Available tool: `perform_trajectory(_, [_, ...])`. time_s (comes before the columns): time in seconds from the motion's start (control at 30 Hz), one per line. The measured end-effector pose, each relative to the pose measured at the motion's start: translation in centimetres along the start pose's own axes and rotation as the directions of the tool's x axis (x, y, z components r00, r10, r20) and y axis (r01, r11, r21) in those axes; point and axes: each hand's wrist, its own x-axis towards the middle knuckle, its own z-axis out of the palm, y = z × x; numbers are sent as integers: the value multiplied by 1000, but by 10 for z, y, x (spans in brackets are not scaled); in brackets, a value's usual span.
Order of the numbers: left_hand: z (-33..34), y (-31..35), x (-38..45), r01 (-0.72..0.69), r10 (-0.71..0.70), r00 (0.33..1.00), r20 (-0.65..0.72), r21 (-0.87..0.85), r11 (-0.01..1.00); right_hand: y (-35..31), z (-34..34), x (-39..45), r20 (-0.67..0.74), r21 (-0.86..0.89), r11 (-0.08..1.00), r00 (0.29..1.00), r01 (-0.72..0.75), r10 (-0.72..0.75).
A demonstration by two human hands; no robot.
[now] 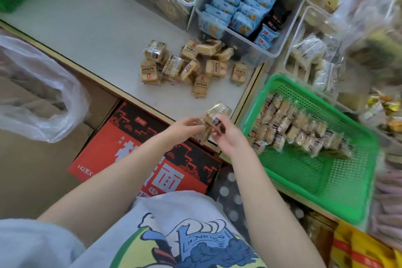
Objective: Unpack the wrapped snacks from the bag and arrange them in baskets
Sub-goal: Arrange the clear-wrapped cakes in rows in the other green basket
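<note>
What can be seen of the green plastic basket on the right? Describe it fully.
The green rectangular plastic basket has perforated mesh walls and floor under a solid rim. It sits tilted on the shelf edge to the right of the white counter. Rows of clear-wrapped tan snack packets stand packed across its far half; the near half shows bare mesh. Neither hand touches it.

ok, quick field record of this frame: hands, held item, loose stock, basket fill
left hand: grips wrapped snacks
right hand: grips the same snacks
loose pile: beige packs on white shelf
green basket: packs in rows along its far part, near part bare
clear bin: blue packs
plastic bag: at left
</note>
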Motion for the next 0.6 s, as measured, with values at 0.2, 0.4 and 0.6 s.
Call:
perform_trajectory(0.2, [-5,20,-28,-128,135,985,104,-77,989,-17,-22,-49,131,232,971,987,57,-89])
perform_trajectory(0.4, [4,65,-51,-121,138,990,34,-306,944,-38,-56,-92,232,27,945,918,325,-322])
perform_trajectory(0.6, [58,103,-64,-157,216,966,142,-341,927,-30,-67,-120,87,-490,669,795,559,-601])
